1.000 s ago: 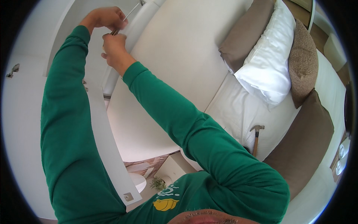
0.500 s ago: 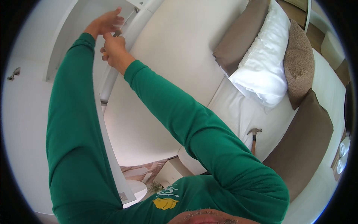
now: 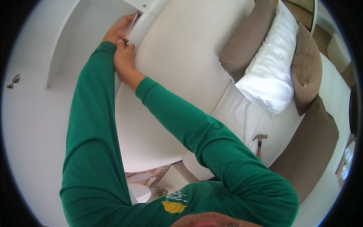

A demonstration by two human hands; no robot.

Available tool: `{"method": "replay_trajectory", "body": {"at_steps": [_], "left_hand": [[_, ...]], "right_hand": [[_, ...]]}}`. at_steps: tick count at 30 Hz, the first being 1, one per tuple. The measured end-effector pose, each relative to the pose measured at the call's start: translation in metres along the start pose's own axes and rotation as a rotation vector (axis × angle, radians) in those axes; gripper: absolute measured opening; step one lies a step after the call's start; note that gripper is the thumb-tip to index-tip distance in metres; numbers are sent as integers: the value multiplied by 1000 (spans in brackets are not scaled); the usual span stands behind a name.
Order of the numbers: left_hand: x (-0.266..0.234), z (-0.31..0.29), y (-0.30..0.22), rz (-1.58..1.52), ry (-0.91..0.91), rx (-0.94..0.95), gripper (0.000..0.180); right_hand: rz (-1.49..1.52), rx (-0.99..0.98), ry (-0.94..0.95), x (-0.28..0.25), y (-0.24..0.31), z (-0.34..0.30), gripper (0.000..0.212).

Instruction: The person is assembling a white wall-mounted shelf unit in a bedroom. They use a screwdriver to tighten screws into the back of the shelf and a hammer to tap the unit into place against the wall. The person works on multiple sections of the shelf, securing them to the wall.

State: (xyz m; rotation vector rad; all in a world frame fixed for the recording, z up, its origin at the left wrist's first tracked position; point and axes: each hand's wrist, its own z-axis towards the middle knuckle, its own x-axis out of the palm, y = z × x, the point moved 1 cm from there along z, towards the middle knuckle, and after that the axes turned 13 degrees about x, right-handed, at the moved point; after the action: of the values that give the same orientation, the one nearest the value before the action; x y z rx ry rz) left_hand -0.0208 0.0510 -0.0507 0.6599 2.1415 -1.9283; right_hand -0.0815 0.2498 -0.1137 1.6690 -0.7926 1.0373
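In my right hand (image 3: 124, 60) is a screwdriver (image 3: 131, 28) with a yellow and black handle and a thin metal shaft. Its shaft slants up to a small dark metal fitting (image 3: 138, 14) at the edge of the white cabinet (image 3: 56, 49). My left hand (image 3: 121, 29) is just left of the shaft, its fingers curled in beside that fitting. Whatever those fingertips pinch is hidden. My right fingers wrap the handle, covering most of it.
A hammer (image 3: 259, 140) lies on the white bedding (image 3: 240, 117) to the right, near brown pillows (image 3: 310, 151) and a white pillow (image 3: 270, 72). A pale padded panel (image 3: 177, 72) stands beside my right arm. Another metal fitting (image 3: 13, 81) sits on the white surface at far left.
My left hand has gone from spread fingers to curled ones beside the metal fitting. The screwdriver, mostly hidden before, now points up at the fitting. Both arms have shifted right in the picture.
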Motion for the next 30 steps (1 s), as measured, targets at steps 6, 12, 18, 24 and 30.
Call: {"method": "replay_trajectory", "body": {"at_steps": [6, 12, 18, 24, 30], "left_hand": [[15, -14, 2, -159, -142, 73, 41], [23, -5, -6, -62, -94, 81, 48], [19, -3, -1, -36, -205, 123, 45], [15, 0, 2, -85, -199, 159, 38], [7, 9, 10, -143, -233, 255, 39]], "right_hand": [[134, 72, 25, 1, -1, -2, 47], [290, 305, 15, 8, 7, 4, 54], [186, 256, -50, 10, 2, 6, 56], [274, 223, 6, 5, 2, 4, 56], [187, 193, -38, 6, -1, 4, 53]]}}
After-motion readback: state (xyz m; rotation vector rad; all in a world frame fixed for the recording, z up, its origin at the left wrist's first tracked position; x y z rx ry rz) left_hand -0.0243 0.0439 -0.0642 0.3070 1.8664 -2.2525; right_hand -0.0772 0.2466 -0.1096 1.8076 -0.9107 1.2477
